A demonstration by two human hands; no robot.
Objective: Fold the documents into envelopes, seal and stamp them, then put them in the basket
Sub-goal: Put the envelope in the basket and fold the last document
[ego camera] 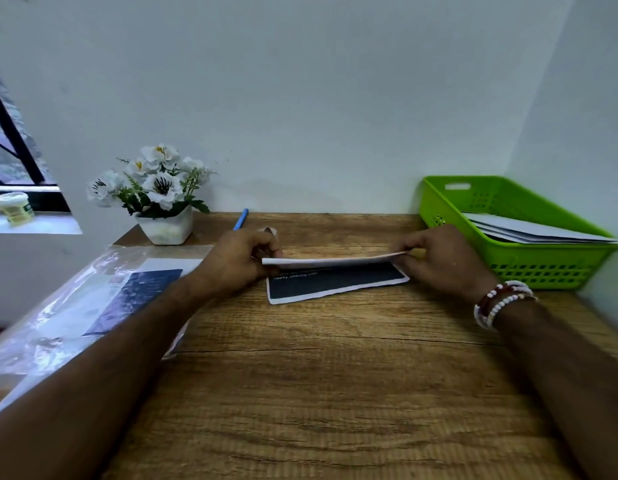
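At frame centre, the left hand [241, 261] and right hand [442, 263] pinch opposite ends of a half-folded document [335, 277] on the wooden table [318, 375]; a green basket [543, 268] sits right.

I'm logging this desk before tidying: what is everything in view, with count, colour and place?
table: one, brown wood
document: one, dark print with white border, half folded, table centre
basket: one, green, right rear
papers: a few, white, in the basket
flower pot: one, white, white flowers, left rear
pen: one, blue, rear centre
plastic sleeve: one, clear, holding papers, left edge
tub: one, pale, on the window sill
bracelets: several, white and red, right wrist
left hand: pinches the document's left end
right hand: pinches its right end
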